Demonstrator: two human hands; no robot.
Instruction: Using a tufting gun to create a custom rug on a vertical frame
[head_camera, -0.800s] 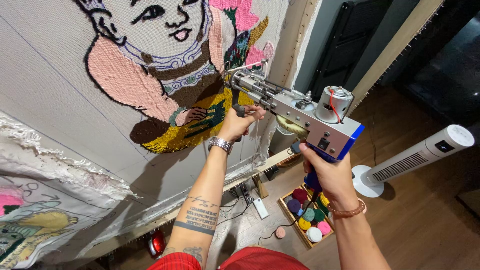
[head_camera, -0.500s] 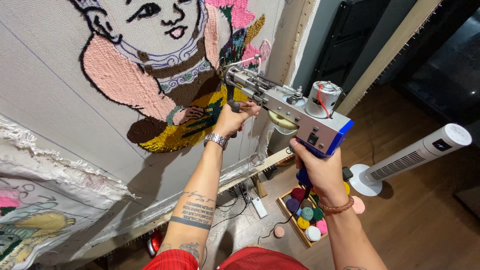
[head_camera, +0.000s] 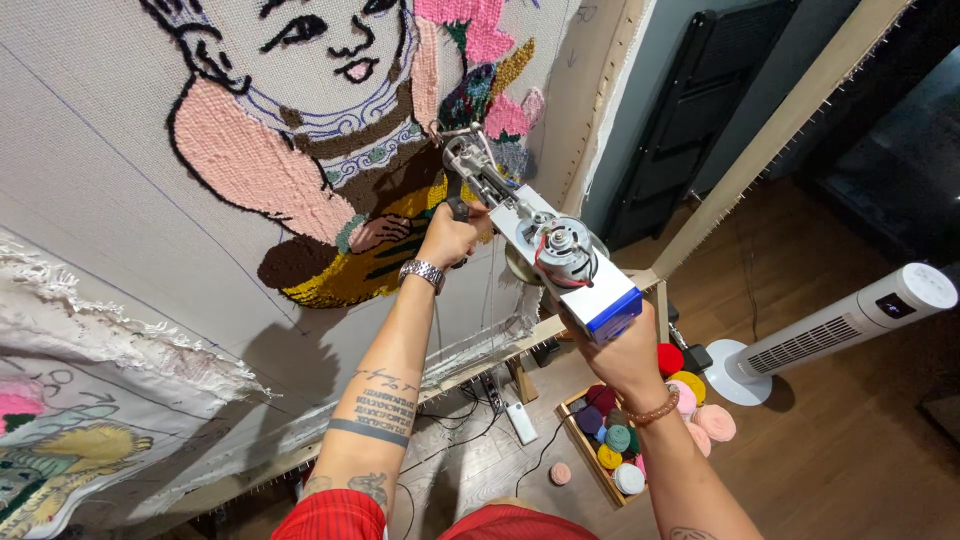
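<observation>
Both arms reach up toward the centre of the frame. The left hand (head_camera: 447, 238) is clenched around the front grip of one silver-and-blue metal tufting gun (head_camera: 540, 240); the right hand (head_camera: 618, 352) is wrapped round its rear handle. Its tip presses the stretched grey cloth with a tufted figure (head_camera: 330, 150). One wooden box of coloured yarn balls (head_camera: 615, 445) sits lower right, beside one white tower fan (head_camera: 845, 325).

I see a silver-and-blue metal tufting gun (head_camera: 545, 240), glossy w/ bare motor; grey woven backing cloth (head_camera: 120, 200), matt; pink-yellow tufted yarn picture (head_camera: 330, 170), rough pile; pale wood frame (head_camera: 770, 130), smooth.
</observation>
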